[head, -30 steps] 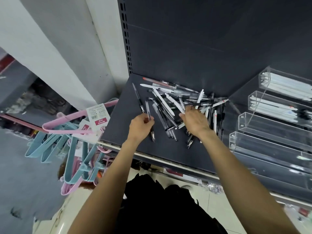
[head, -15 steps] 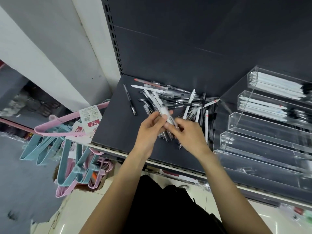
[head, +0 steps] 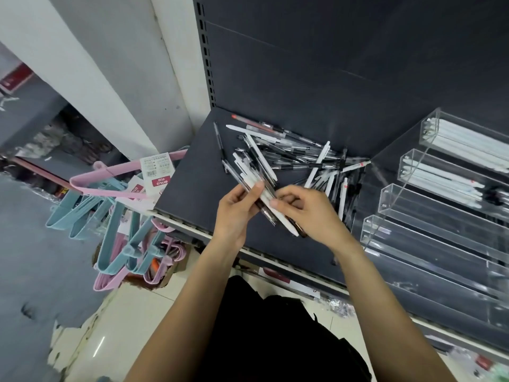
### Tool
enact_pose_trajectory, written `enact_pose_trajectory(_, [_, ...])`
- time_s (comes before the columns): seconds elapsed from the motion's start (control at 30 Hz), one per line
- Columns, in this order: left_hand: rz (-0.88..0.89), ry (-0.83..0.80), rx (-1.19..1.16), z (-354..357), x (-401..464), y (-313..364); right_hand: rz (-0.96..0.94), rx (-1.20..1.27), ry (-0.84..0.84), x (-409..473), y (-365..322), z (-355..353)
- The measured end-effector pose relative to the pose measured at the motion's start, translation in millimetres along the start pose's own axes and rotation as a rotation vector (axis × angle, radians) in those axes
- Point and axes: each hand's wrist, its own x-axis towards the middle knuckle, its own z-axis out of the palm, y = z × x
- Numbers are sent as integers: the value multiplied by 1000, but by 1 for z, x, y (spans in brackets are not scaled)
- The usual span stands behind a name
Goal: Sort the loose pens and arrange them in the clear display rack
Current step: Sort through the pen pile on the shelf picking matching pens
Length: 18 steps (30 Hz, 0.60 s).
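The job is at an early-to-middle stage, judging from how the pens lie. The clear display rack (head: 440,205) stands at the right of the dark shelf (head: 192,188), its stepped troughs rising toward the back: the top two troughs already hold rows of white pens (head: 468,142), while the lower troughs look bare or nearly so, though glare on the plastic makes the lowest ones hard to read. Most of the stock remains unsorted: a loose pile of pens (head: 297,155), black, clear and white mixed and crossing one another, lies on the shelf between the back corner and the rack's left end, with one dark pen (head: 219,142) apart at the pile's left edge. Over the front of the shelf both hands work on a small bundle of pens (head: 264,197). The left hand (head: 234,213) has its grip closed around the bundle's upper part, thumb across the barrels; the right hand (head: 308,213) pinches the lower part with curled fingers, and the tips stick out below it. This looks like gathering and aligning a matched handful before it goes into a trough. What is left, then, is the bulk of the sorting and filling the lower troughs.
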Motion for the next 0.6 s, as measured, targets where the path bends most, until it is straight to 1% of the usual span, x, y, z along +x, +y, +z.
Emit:
enact_pose_trajectory(0.13, [2, 65, 4, -10, 0, 0, 1, -37, 43, 1, 4, -7])
enact_pose_trajectory(0.2, [-12, 67, 26, -16, -1, 0, -27, 27, 165, 2, 3, -13])
enact_pose_trajectory(0.27, [-37, 40, -1, -19, -3, 1, -98, 94, 321, 3, -2, -20])
enact_pose_trajectory(0.33, [-82, 14, -76, -21, -5, 1, -162, 130, 390, 3, -10, -22])
enact_pose_trajectory(0.37, [-102, 2, -122, -21, -6, 1, -178, 176, 379, 3, -14, -21])
enact_pose_trajectory(0.43, [-123, -30, -225, -20, -10, 2, -208, 265, 295, 2, -22, -17])
enact_pose_trajectory(0.5, [-128, -62, -324, -19, -14, 2, -255, 252, 176, 0, -26, -14])
enact_pose_trajectory(0.6, [-143, -70, -371, -17, -18, 2, -224, 185, 34, 2, -31, -8])
